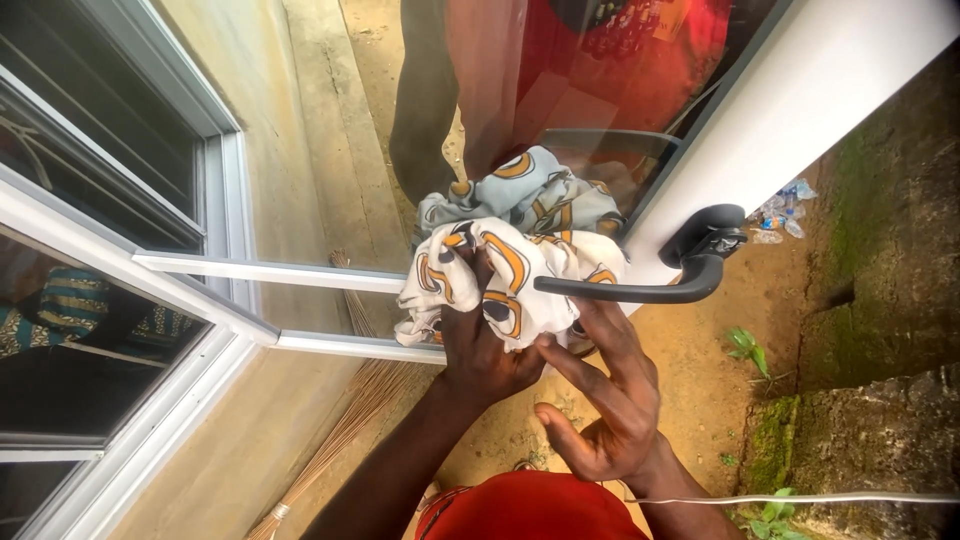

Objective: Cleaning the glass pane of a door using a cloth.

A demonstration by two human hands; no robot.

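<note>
- Your left hand (480,345) reaches up from the bottom centre of the frame, fingers curled shut into a bunched cloth (505,265) (white with orange and dark rings) and pressing it against the glass of the open window sash (800,90)
- Your right hand (600,400) sits just right of it at lower centre, palm spread wide, fingers splayed and gripping nothing; its fingertips reach up to the cloth's lower edge, just under the black lever handle (680,275)
- The cloth sits at mid-frame, left of the handle's base, and its reflection shows in the pane above
- Count: one cloth, one handle, two hands, one straw broom (350,420) leaning at the lower left against the wall (250,440)
</note>
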